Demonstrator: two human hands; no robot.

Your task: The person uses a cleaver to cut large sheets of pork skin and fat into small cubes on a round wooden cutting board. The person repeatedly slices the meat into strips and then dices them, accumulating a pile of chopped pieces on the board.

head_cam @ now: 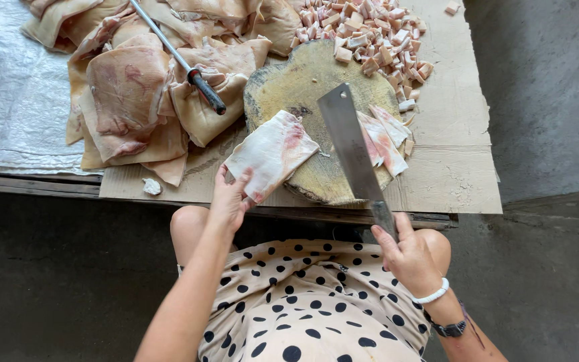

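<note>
While left hand (230,200) pinches pork slab (273,153) edge, right hand (407,255) fisted on cleaver (353,151): I flag greasy slab slipping, blade near fingers.

I see cleaver (350,144): dull grey metal | chopping block (303,80): worn, scored wood | pork slab (271,153): pale, moist sheen | underlay (454,154): matt cardboard | sharpening rod (169,50): bright steel, black grip

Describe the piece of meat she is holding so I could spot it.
Find the round wooden chopping board. On its near left edge lies a pale, flat slab of pork, gripped by the left hand. Unlike the heaped slabs behind, it lies alone.
</note>
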